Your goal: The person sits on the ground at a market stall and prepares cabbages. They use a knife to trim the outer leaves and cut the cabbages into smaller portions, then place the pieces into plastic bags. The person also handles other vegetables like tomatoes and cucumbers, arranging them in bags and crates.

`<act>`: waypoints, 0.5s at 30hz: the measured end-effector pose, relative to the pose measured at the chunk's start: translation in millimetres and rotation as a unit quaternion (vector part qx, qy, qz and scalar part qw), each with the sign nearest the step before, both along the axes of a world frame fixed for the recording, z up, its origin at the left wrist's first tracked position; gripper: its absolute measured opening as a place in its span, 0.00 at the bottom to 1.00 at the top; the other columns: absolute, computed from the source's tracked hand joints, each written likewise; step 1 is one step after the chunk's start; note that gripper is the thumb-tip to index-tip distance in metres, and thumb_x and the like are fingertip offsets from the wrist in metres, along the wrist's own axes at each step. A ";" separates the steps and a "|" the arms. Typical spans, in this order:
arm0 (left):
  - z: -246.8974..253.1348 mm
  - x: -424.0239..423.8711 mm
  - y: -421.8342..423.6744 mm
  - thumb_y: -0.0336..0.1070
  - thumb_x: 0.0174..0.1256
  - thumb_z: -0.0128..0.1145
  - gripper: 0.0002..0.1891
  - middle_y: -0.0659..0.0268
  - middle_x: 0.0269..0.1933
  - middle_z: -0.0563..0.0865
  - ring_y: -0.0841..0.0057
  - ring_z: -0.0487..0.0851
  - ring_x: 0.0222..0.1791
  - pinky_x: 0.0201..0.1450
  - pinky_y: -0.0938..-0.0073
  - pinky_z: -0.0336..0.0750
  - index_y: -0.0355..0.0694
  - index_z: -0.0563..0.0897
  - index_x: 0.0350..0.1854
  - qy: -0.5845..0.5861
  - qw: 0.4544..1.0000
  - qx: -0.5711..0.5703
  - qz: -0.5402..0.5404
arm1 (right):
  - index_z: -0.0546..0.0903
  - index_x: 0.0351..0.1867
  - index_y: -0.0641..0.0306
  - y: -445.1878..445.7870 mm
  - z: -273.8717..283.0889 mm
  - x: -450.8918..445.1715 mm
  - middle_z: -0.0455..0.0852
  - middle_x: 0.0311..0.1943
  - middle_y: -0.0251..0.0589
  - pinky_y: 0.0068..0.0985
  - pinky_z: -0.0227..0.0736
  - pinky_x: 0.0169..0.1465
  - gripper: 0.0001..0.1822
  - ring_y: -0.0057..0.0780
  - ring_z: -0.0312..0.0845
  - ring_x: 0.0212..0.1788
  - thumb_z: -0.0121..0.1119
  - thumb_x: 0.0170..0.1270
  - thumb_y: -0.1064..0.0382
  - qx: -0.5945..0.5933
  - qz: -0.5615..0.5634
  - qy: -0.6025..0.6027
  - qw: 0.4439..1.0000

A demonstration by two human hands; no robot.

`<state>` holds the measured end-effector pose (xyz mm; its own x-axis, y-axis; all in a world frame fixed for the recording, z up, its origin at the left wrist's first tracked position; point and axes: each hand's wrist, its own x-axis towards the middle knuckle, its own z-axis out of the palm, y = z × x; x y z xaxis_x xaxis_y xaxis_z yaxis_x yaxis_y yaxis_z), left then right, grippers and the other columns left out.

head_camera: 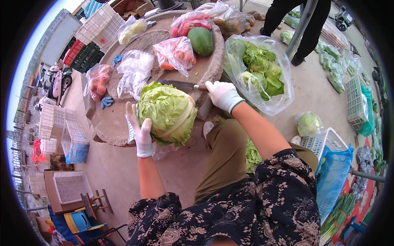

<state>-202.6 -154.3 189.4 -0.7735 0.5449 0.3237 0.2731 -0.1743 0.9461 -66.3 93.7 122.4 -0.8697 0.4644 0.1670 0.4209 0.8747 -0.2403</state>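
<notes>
In a white glove, my left hand [142, 132] supports a large head of lettuce [166, 113] from its left side, thumb and fingers spread against the leaves. The lettuce is pale green with loose outer leaves and a whitish rib facing me. My right hand [223, 94], also gloved, grips the wooden handle of a knife [181, 84]. Its dark blade points left, just beyond the top of the lettuce; whether it touches the leaves I cannot tell. Beneath and beyond lies a round stone table [107, 132] with a raised rim.
On the stone stand bagged carrots [174, 53], a green melon [200, 41], a crumpled plastic bag [135, 72] and bagged round produce [99, 81]. To the right, a clear bag of lettuces [261, 70] sits near a metal pole [301, 27] and a person's legs [277, 18]. A white crate [326, 138] stands beside me.
</notes>
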 end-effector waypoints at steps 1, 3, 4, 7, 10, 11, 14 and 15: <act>1.6 3.6 -4.6 0.40 0.53 0.55 0.39 0.59 0.64 0.66 0.68 0.65 0.64 0.70 0.66 0.56 0.34 0.58 0.70 -0.003 1.000 -0.001 -0.014 | 0.73 0.42 0.59 -15.0 9.8 3.4 0.83 0.29 0.51 0.42 0.76 0.37 0.11 0.49 0.83 0.35 0.55 0.62 0.58 -0.060 -0.020 0.020 0.998; -3.7 -2.7 -13.1 0.43 0.53 0.55 0.41 0.58 0.66 0.64 0.67 0.64 0.66 0.71 0.65 0.55 0.35 0.58 0.71 0.022 0.999 -0.028 -0.040 | 0.75 0.43 0.61 -41.0 20.0 20.3 0.85 0.29 0.51 0.42 0.76 0.38 0.12 0.51 0.83 0.34 0.53 0.64 0.57 -0.168 -0.080 0.063 0.980; -16.2 -17.4 -21.6 0.45 0.53 0.55 0.42 0.56 0.68 0.63 0.66 0.63 0.67 0.71 0.65 0.55 0.35 0.57 0.72 0.049 0.996 -0.052 -0.050 | 0.75 0.45 0.63 -51.1 25.4 35.6 0.85 0.29 0.51 0.41 0.76 0.39 0.14 0.50 0.83 0.34 0.54 0.64 0.57 -0.221 -0.083 0.125 0.964; -18.1 -23.0 -24.5 0.44 0.52 0.56 0.39 0.53 0.69 0.62 0.65 0.62 0.68 0.71 0.64 0.54 0.34 0.62 0.67 0.072 0.995 -0.056 -0.048 | 0.75 0.47 0.66 -79.2 43.1 88.8 0.84 0.28 0.50 0.34 0.76 0.40 0.16 0.41 0.84 0.31 0.58 0.62 0.60 -0.401 -0.058 0.270 0.873; -2.6 -10.1 -16.9 0.38 0.49 0.59 0.31 0.49 0.69 0.61 0.63 0.59 0.70 0.72 0.62 0.50 0.33 0.68 0.58 0.082 0.993 -0.084 0.009 | 0.73 0.41 0.66 -91.8 39.9 110.7 0.79 0.24 0.36 0.26 0.73 0.33 0.11 0.24 0.74 0.24 0.58 0.63 0.62 -0.607 -0.046 0.214 0.764; -4.0 -11.2 -15.9 0.38 0.50 0.60 0.30 0.49 0.69 0.61 0.63 0.59 0.70 0.72 0.62 0.50 0.34 0.68 0.57 0.084 0.993 -0.089 0.003 | 0.73 0.40 0.66 -100.3 43.8 112.8 0.78 0.23 0.33 0.26 0.71 0.31 0.10 0.23 0.72 0.23 0.57 0.63 0.62 -0.673 -0.056 0.215 0.706; -8.1 -10.7 -12.1 0.35 0.55 0.61 0.23 0.49 0.68 0.63 0.65 0.60 0.69 0.71 0.63 0.52 0.37 0.67 0.51 0.071 0.995 -0.067 -0.031 | 0.72 0.39 0.65 -119.1 37.8 115.6 0.78 0.22 0.48 0.37 0.72 0.30 0.09 0.44 0.77 0.24 0.56 0.62 0.64 -0.450 -0.047 0.252 0.855; -6.3 -5.7 -11.2 0.34 0.55 0.61 0.23 0.50 0.67 0.64 0.66 0.61 0.68 0.70 0.64 0.53 0.36 0.67 0.52 0.054 0.996 -0.064 -0.034 | 0.71 0.40 0.65 -128.6 40.6 117.9 0.79 0.23 0.53 0.41 0.72 0.32 0.09 0.52 0.78 0.27 0.56 0.62 0.65 -0.375 -0.050 0.257 0.889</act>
